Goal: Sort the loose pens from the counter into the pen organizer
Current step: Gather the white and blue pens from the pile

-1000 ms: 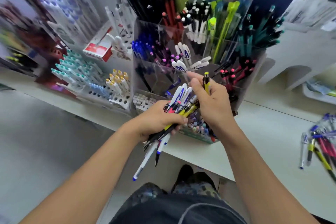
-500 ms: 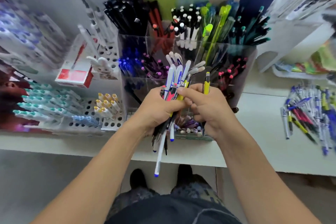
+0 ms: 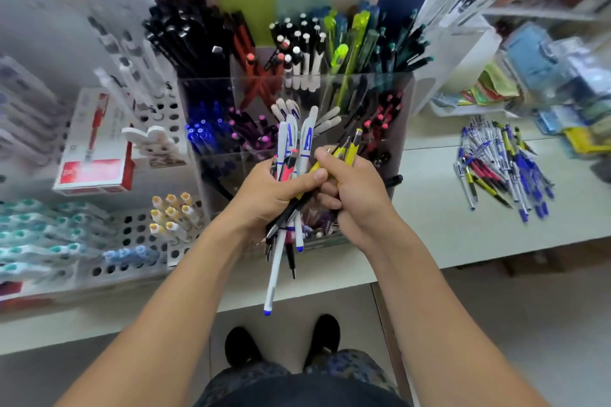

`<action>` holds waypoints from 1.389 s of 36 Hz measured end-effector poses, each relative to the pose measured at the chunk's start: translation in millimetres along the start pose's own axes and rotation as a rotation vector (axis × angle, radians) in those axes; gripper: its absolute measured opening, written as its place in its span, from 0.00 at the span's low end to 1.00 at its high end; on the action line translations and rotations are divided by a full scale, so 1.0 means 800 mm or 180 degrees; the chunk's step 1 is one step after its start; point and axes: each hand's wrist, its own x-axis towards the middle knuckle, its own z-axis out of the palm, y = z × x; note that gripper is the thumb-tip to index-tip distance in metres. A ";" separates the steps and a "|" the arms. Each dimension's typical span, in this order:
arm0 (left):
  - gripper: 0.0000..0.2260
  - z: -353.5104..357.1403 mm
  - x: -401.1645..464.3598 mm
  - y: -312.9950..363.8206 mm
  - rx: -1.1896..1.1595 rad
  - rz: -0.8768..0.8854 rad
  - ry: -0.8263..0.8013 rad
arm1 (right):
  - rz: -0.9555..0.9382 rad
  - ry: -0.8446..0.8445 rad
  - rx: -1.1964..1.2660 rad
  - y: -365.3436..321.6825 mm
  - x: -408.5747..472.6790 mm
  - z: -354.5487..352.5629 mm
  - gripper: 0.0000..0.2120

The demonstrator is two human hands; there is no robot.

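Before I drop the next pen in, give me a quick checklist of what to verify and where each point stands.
1. Bundle secure: left hand grips the bundle of mixed pens. Ok.
2. One pen singled out: right hand pinches yellow pens, apparently two. Not ok.
3. Matching compartment found: no yellow-and-black pens visible in the clear pen organizer. Cannot tell.
4. Bundle evenly held: one white pen with a blue tip hangs far below the left hand. Not ok.
5. Loose pens left: a pile of pens lies on the counter. Not ok.
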 end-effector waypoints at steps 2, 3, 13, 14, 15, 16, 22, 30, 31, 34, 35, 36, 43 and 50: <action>0.10 -0.001 0.002 0.001 0.0032 0.0043 0.0096 | -0.0009 -0.0010 0.0130 0.000 0.002 -0.003 0.12; 0.13 -0.002 0.004 -0.001 0.0142 0.0063 0.0216 | -0.0037 0.0040 0.0107 -0.002 0.003 -0.005 0.13; 0.06 -0.005 0.004 0.007 0.0195 0.0169 0.0518 | -0.1273 0.0630 -0.0045 -0.056 0.018 -0.044 0.07; 0.06 -0.006 0.003 0.007 0.0194 0.0176 0.0519 | -0.1263 0.0560 0.0161 -0.057 0.022 -0.047 0.07; 0.06 -0.006 0.001 0.008 0.0183 0.0178 0.0508 | -0.1184 0.0501 0.0364 -0.057 0.025 -0.051 0.08; 0.06 -0.008 -0.001 0.009 0.0160 0.0183 0.0482 | -0.1090 0.0467 0.0534 -0.056 0.028 -0.053 0.08; 0.07 -0.030 -0.020 0.010 0.0138 0.0322 0.0429 | -0.1119 0.0884 0.0431 -0.026 0.032 -0.053 0.19; 0.08 -0.054 -0.050 0.030 -0.0099 0.0712 0.0736 | -0.1618 0.1268 -0.0068 0.006 0.044 -0.037 0.24; 0.07 -0.056 -0.052 0.031 -0.0136 0.0746 0.0789 | -0.1745 0.1308 -0.0183 0.010 0.046 -0.037 0.21; 0.08 -0.058 -0.054 0.032 -0.0297 0.0806 0.0945 | -0.2038 0.1433 -0.0853 0.022 0.051 -0.042 0.18; 0.09 -0.058 -0.054 0.031 -0.0353 0.0846 0.0994 | -0.2052 0.1433 -0.1040 0.027 0.053 -0.046 0.18; 0.09 -0.057 -0.053 0.029 -0.0383 0.0890 0.1038 | -0.1992 0.1450 -0.1141 0.030 0.054 -0.051 0.19; 0.07 -0.033 -0.048 0.018 -0.0425 0.0963 0.1122 | -0.1513 0.1478 -0.1467 0.031 0.049 -0.065 0.17; 0.06 -0.028 -0.042 0.018 -0.0343 0.0900 0.1180 | -0.1298 0.0499 -0.2883 0.049 0.060 -0.042 0.13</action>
